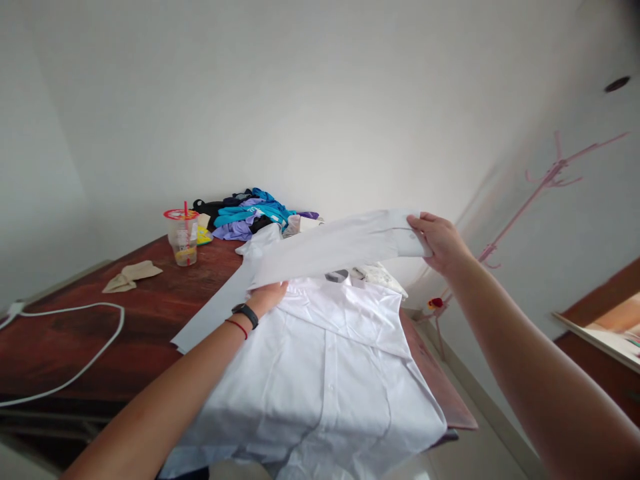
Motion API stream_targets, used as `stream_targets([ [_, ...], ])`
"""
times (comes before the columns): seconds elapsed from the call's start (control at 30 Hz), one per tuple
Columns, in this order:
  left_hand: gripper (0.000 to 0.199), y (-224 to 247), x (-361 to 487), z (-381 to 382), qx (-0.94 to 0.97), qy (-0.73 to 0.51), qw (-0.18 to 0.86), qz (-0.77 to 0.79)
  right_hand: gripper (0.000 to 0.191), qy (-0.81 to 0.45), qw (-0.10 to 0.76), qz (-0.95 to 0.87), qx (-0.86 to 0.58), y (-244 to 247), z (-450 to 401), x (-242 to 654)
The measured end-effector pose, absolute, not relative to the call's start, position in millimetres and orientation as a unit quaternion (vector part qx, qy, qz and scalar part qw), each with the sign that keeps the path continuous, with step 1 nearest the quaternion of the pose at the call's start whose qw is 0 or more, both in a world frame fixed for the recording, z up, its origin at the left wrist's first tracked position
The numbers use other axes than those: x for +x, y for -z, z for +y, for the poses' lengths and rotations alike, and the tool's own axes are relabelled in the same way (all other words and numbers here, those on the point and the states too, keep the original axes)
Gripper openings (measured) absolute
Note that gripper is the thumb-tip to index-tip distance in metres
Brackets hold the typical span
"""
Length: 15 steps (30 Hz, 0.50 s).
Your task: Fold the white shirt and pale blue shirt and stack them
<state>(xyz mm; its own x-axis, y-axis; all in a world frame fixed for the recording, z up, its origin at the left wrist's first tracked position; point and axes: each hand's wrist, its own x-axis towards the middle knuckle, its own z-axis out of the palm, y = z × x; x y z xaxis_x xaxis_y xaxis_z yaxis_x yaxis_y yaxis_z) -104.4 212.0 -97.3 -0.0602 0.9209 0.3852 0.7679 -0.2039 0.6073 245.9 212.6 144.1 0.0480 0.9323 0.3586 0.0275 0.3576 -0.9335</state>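
A white button-up shirt lies spread over the near part of the table, its button placket facing up and its hem toward me. One of its long sleeves is raised and stretched across above the collar end. My right hand pinches this sleeve at the cuff, thumb on top, held up off the table. At the other end of the sleeve, near the shoulder, my left hand reaches under the fabric; its fingers are mostly hidden by the cloth. A black wristband and a red string are on my left wrist.
On the dark red wooden table stand a plastic cup with a red straw, a crumpled napkin and a white cable. Crumpled clothes are piled at the back by the wall. A pink coat rack stands right.
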Motion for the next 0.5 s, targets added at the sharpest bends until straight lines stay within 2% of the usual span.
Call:
stream_targets([
  [0.13,0.069,114,-102,216,0.674,-0.375,0.050,0.634,0.018,-0.376,0.582,-0.513,-0.507,-74,211,285],
  [0.33,0.078,130,-95,218,0.679,-0.347,0.083,0.642,0.021,-0.340,0.504,-0.493,-0.623,52,215,321],
  [0.5,0.083,137,-107,217,0.690,-0.273,0.135,0.657,0.026,-0.310,0.495,-0.479,-0.655,107,218,325],
])
